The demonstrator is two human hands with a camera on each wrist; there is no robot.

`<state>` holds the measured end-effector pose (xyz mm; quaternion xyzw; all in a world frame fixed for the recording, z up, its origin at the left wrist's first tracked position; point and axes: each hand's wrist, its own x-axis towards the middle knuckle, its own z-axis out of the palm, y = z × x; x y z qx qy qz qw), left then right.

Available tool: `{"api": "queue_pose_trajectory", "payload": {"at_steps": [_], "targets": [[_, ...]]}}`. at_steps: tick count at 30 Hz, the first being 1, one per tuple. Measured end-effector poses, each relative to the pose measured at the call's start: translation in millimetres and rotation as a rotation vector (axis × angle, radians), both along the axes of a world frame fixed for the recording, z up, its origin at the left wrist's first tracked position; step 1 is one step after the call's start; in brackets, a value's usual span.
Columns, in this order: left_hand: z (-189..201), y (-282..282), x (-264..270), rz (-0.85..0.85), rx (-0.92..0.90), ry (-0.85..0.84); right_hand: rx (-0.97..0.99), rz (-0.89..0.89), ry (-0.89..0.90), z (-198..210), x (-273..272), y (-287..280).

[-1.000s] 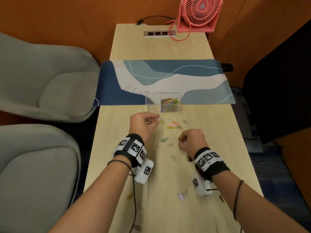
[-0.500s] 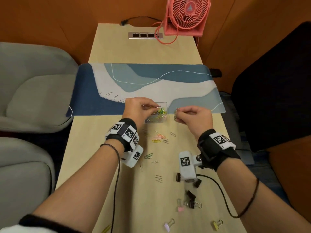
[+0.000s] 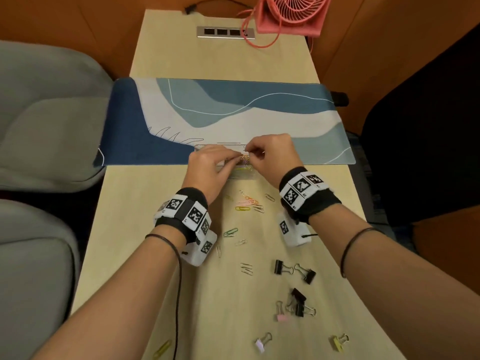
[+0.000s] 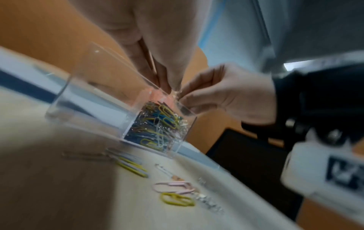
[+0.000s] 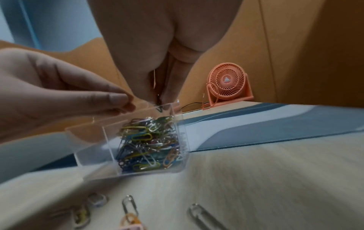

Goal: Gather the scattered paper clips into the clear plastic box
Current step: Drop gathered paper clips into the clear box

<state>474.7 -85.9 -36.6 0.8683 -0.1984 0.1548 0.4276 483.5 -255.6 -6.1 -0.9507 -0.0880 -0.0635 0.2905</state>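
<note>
The clear plastic box [image 3: 240,174] stands at the desk mat's near edge, its right compartment heaped with coloured paper clips [image 5: 149,143]. Both hands hover over that compartment with fingertips nearly touching. My left hand [image 3: 211,167] pinches thumb against fingers on a small glinting clip [image 4: 175,92] above the rim. My right hand [image 3: 270,157] pinches thin clips [image 5: 155,80] that hang down between its fingers into the box mouth. Loose paper clips lie on the table nearer to me: pink [image 3: 246,202], yellow [image 3: 242,208], green [image 3: 230,232] and silver [image 3: 246,268].
Several binder clips [image 3: 298,302] are strewn on the near right of the wooden table [image 3: 145,255]. A blue patterned desk mat [image 3: 233,113] lies behind the box, with a pink fan [image 3: 291,14] and power sockets [image 3: 226,32] at the far end. Grey chairs [image 3: 46,113] stand left.
Both hands have gone from the scattered clips on the table forward to the box. They have drawn together over its right compartment.
</note>
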Motion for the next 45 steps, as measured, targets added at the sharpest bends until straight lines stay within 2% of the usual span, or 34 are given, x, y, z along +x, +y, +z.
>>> {"api": "queue_pose_trajectory", "payload": {"at_steps": [3, 6, 10, 12, 15, 19, 23, 27, 32, 36, 40, 45], "targets": [[-5, 8, -13, 0.111, -0.095, -0.015, -0.168, 0.099, 0.012, 0, 4, 5], [-11, 15, -28, 0.177, -0.128, -0.04, -0.244, 0.138, 0.033, 3, 6, 9], [-23, 22, -45, 0.088, -0.087, 0.072, -0.355, 0.198, 0.074, 8, 5, 14], [-29, 25, -48, 0.027, -0.003, 0.165, -0.295, 0.166, 0.007, 9, -1, 12], [-36, 25, -49, -0.014, 0.248, 0.247, -0.149, -0.031, -0.082, 10, -22, 1], [-30, 16, -57, -0.099, 0.523, 0.315, -0.094, -0.28, 0.176, -6, -55, -10], [-21, 9, -73, -0.147, 0.679, 0.368, -0.12, -0.343, 0.335, -23, -77, -5], [-24, 13, -94, -0.134, 0.662, 0.361, -0.261, -0.179, 0.405, -27, -83, 11], [-26, 26, -123, -0.089, 0.605, 0.329, -0.551, 0.093, 0.31, -39, -93, 38], [-28, 41, -139, -0.082, 0.577, 0.317, -0.566, 0.144, 0.294, -47, -119, 42], [-36, 52, -149, -0.005, 0.559, 0.344, -0.604, 0.213, 0.267, -58, -147, 42], [-36, 60, -158, 0.025, 0.473, 0.387, -0.578, 0.266, 0.282, -38, -154, 50]]}}
